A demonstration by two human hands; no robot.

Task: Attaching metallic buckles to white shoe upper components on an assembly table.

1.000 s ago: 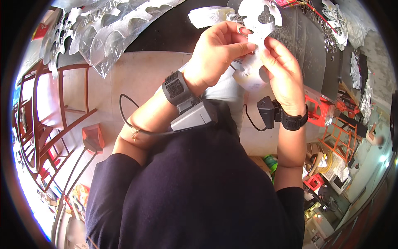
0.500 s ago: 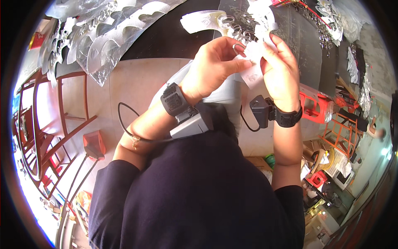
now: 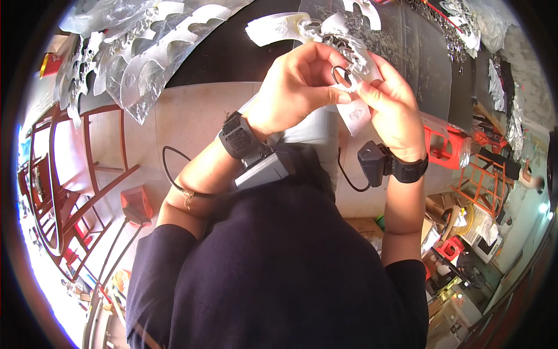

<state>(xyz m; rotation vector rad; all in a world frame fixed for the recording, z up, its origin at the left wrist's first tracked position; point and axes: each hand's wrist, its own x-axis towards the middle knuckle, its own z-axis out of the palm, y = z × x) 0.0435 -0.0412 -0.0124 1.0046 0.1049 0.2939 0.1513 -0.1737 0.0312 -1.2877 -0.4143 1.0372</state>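
Note:
In front of me, above the table's near edge, my two hands meet over a white cut-out card [image 3: 354, 118] with a faint printed mark. My left hand [image 3: 295, 81] is closed, with a shiny metal ring [image 3: 334, 73] between its thumb and fingers; its thumb tip touches the card. My right hand [image 3: 398, 110] is closed too, pinching the card from the right, thumb in front and fingers behind. Just beyond the fingers lie a heap of metal rings [image 3: 343, 42] and another white card [image 3: 272, 29]. Whether the held ring passes through the card cannot be made out.
The dark table [image 3: 224, 55] carries clear plastic sheets [image 3: 142, 87] with white cut-out cards at the left. More metal pieces [image 3: 456, 49] lie at the far right. A red plastic stool [image 3: 443, 144] stands right of my right wrist; wooden chair frames [image 3: 87, 145] stand left.
The card has turned and dropped slightly between my hands, and the ring now shows more clearly. My right hand has moved a little lower. Another white card beyond it has shifted.

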